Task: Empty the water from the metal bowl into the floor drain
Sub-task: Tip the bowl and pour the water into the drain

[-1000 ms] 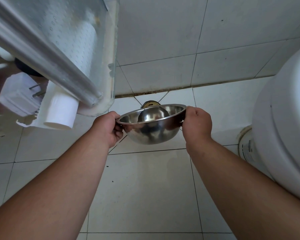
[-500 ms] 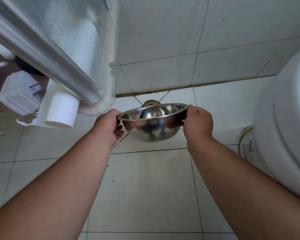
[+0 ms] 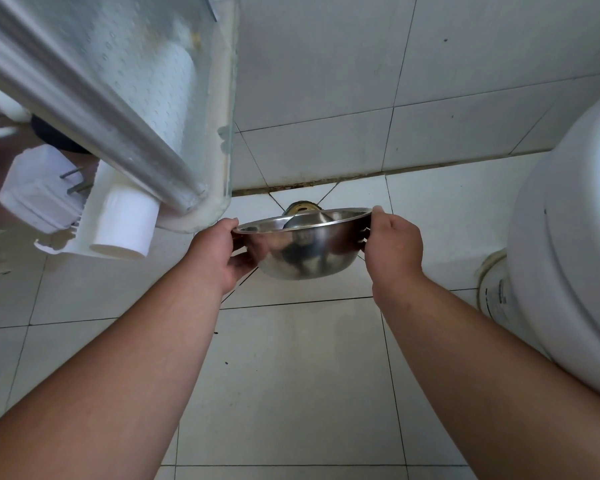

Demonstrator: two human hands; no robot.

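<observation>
A shiny metal bowl (image 3: 302, 252) hangs in the air above the white tiled floor, tipped away from me so I see mostly its outer wall. My left hand (image 3: 215, 252) grips its left rim and my right hand (image 3: 392, 240) grips its right rim. Just beyond the bowl's far rim, near the foot of the wall, the round floor drain (image 3: 302, 206) shows partly; the bowl hides its near side. I cannot make out water in the bowl or a stream leaving it.
A frosted glass panel with a metal rail (image 3: 118, 98) juts in at upper left, with a white pipe (image 3: 125, 223) and a white box (image 3: 39, 192) below it. A white toilet (image 3: 568, 254) fills the right side. The tiled wall (image 3: 395, 81) stands behind the drain.
The bowl has tipped further forward, away from me, so less of its inside shows. Both hands have kept their grip and moved slightly toward the drain.
</observation>
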